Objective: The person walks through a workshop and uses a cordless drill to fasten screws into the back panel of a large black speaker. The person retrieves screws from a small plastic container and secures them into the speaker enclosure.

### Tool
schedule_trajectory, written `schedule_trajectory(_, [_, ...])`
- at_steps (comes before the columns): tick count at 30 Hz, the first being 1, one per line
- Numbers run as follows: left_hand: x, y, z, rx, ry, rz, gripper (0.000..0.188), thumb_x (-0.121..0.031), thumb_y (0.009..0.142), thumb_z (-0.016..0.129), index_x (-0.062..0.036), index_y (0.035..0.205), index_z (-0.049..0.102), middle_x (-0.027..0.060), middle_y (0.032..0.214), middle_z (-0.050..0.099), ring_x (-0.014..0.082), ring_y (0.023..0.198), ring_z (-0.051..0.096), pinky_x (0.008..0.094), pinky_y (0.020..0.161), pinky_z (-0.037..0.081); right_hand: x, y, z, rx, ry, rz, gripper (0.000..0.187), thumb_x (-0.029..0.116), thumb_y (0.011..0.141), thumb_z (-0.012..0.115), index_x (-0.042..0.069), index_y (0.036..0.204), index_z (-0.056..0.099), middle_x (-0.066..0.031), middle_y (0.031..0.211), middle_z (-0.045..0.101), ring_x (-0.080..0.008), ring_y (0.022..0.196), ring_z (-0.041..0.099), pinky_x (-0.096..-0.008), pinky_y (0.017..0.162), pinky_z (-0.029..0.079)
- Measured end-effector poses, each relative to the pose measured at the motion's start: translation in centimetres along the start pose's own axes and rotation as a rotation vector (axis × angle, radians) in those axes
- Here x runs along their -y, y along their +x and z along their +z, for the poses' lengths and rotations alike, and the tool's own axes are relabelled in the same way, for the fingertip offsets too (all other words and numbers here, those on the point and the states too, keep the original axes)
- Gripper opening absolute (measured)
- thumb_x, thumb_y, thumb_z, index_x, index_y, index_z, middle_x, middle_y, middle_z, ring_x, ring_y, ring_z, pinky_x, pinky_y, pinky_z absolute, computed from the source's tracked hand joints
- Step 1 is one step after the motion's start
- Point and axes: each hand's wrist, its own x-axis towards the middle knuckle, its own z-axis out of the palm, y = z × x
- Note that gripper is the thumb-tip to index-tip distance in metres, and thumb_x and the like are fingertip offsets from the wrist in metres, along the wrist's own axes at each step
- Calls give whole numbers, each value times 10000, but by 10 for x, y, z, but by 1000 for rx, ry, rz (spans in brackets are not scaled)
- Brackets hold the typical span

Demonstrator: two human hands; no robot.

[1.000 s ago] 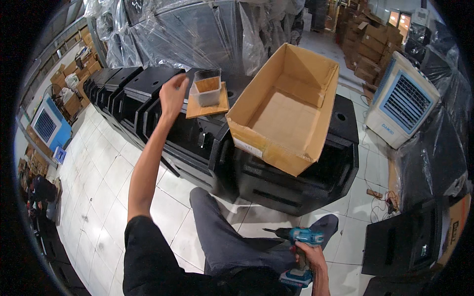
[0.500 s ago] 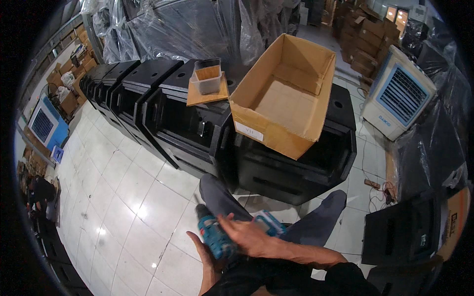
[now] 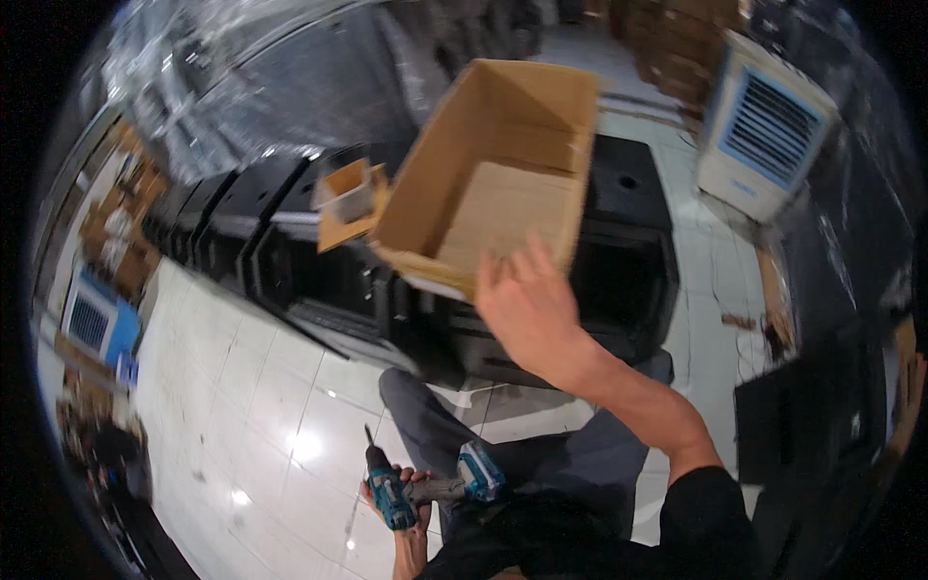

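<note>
My left hand (image 3: 414, 480) is closed around a teal and black cordless drill (image 3: 391, 495), low in front of my lap. The drill's thin bit points up and away, and its battery end lies toward my right. My right arm reaches forward. My right hand (image 3: 530, 304) is over the near corner of a cardboard box (image 3: 425, 193), fingers apart and reaching past its rim; whether they touch it is unclear. The open-topped box sits on a black cabinet (image 3: 626, 208), and no contents show inside it.
Left of the box, a small clear plastic container (image 3: 345, 198) stands on a wooden board (image 3: 333, 235). More black cabinets (image 3: 275, 198) run off to the left. A white air cooler (image 3: 768, 126) stands at the right; plastic-wrapped goods (image 3: 290, 87) line the back.
My right hand has left the drill and moved forward to the box. The drill has turned in my left hand, its bit now showing. The whole view has shifted.
</note>
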Motion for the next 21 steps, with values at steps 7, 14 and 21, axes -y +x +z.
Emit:
schedule_trajectory(7, [4,-6,0,37,282,47,588,-632,796,471,-73,960,548,67,761,566,242,755,545,442,852,382,-57,-30,-6,-272,7,39,181,146,696,638,2,797,593,-99,655,603,-196,593,637,-290,511,496])
schedule_trajectory(14, [53,2,76,-12,1163,357,294,-249,918,473,-47,1131,455,24,644,506,162,503,516,310,460,455,-170,-103,-23,-382,-159,291,175,160,721,633,48,842,576,-92,725,609,-244,676,637,-354,572,506])
schedule_trajectory(21, [80,4,88,-63,1733,467,358,-213,913,493,-27,1207,410,19,675,522,137,539,533,264,489,463,-357,-167,-12,-240,-218,743,320,192,741,669,72,1022,574,-113,907,650,-309,834,626,-432,690,500])
